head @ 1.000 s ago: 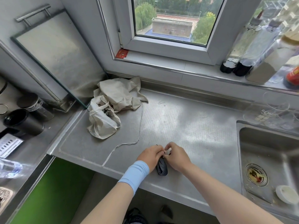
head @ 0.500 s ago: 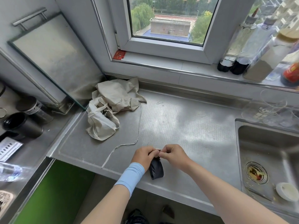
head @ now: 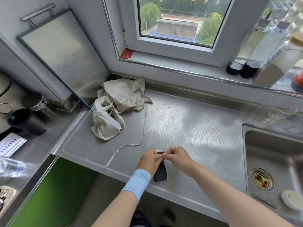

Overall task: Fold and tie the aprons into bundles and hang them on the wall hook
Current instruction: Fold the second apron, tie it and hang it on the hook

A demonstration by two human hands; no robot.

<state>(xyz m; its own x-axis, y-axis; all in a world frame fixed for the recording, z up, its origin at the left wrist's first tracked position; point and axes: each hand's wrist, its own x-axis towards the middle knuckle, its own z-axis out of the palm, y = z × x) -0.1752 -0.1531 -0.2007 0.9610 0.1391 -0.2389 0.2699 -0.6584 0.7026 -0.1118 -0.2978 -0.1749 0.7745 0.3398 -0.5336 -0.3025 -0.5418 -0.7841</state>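
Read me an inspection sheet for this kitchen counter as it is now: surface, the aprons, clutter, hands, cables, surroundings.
Surface: steel counter, bare metal with dull smears.
Job's things: dark bundle near the front edge; beige apron crumpled in the back corner, its strap trailing forward; pale cloth heap against it.
Clutter: black cup and jar on the left; bottles on the sill; glasses behind the sink.
Hands: left hand and right hand both pinch the dark bundle's top.
Cables: nothing seen.
Surroundings: window, sink; no wall hook in view.
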